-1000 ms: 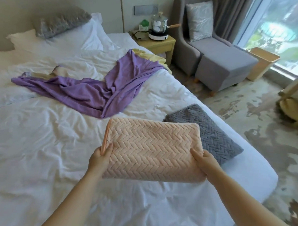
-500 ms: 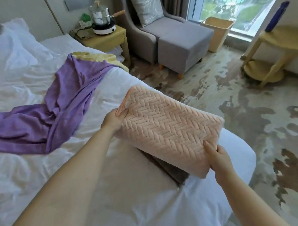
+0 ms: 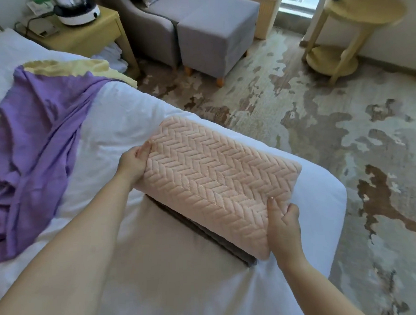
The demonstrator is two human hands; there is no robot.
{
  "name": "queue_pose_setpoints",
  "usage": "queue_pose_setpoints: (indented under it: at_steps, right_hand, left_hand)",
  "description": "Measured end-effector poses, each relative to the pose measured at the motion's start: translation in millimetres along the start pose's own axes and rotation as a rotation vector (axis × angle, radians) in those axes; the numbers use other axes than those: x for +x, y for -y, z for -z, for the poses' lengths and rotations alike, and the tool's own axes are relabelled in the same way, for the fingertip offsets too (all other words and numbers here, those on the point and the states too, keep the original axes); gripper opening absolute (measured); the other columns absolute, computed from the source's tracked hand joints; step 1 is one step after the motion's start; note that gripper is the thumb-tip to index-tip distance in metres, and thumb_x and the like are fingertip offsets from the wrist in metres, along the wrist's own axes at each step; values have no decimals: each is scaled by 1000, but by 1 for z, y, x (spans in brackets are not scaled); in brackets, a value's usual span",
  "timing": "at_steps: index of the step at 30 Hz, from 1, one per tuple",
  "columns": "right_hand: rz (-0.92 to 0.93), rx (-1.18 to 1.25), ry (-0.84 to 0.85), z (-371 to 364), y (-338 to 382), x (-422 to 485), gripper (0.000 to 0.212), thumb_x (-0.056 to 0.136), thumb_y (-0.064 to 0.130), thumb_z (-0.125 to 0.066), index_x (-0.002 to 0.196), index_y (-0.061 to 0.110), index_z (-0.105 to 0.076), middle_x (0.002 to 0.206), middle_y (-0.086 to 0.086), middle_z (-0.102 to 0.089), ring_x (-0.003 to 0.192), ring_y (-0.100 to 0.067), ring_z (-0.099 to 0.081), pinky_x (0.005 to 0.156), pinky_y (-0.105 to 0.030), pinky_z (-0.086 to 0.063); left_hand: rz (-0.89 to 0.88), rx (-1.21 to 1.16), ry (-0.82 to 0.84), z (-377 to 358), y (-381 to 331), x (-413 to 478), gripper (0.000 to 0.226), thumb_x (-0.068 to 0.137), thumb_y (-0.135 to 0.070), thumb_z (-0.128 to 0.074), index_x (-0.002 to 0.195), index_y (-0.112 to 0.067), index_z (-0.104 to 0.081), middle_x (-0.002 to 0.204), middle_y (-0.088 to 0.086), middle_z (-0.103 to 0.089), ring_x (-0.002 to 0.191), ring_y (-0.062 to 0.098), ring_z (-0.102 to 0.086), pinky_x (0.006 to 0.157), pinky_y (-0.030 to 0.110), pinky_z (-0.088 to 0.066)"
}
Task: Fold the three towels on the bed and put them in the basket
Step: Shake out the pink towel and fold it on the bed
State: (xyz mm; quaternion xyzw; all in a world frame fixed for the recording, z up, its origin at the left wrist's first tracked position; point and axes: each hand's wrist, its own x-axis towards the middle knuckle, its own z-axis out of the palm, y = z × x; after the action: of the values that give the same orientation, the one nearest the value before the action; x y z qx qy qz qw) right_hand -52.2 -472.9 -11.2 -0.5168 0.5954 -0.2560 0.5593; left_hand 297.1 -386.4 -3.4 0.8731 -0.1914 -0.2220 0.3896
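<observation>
My left hand [image 3: 131,163] and right hand [image 3: 283,227] pinch the folded peach towel [image 3: 215,180] by its ends, now over the grey towel [image 3: 246,258] at the bed [image 3: 321,200] corner, no longer beside it — two stacked, I judge; purple towel [image 3: 36,144] unfolded.

Our bedroom corner
We saw a grey armchair [image 3: 148,25] and footstool [image 3: 216,32] on mottled carpet [image 3: 319,130], yellow nightstand [image 3: 87,36] beside them.
</observation>
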Motion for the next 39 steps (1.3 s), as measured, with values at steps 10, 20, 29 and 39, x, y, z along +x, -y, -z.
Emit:
queue_pose_setpoints:
  at_steps: [10,20,29,39]
  right_hand:
    - [383,-465,-230,-1,13,-5,65,89,45,-44,146,25,-20,154,7,-17,141,-10,-12,116,-21,-1]
    - [290,-1139,54,-42,8,48,80,82,74,0,145,31,25,154,8,31,138,-18,35,113,-43,22]
    - [300,-1151,34,-63,-39,77,76,76,76,12,126,32,49,136,8,51,124,-15,52,109,-40,28]
    - [422,-1248,40,-55,3,69,71,86,64,3,143,28,24,153,12,28,138,-15,36,110,-43,27]
  left_hand:
    - [-636,474,-252,-26,-15,-28,46,94,-41,-46,133,-18,-52,142,8,-49,125,33,-48,100,48,-37]
    - [-738,971,192,-91,-16,-17,58,83,-72,10,136,-55,23,157,-16,18,144,14,22,112,57,16]
    - [-723,930,211,-126,22,16,58,80,-74,15,133,-56,29,157,-17,18,145,10,17,115,53,12]
    - [-729,897,169,-100,-1,-1,61,86,-68,2,142,-48,10,160,-13,4,146,12,12,115,52,14]
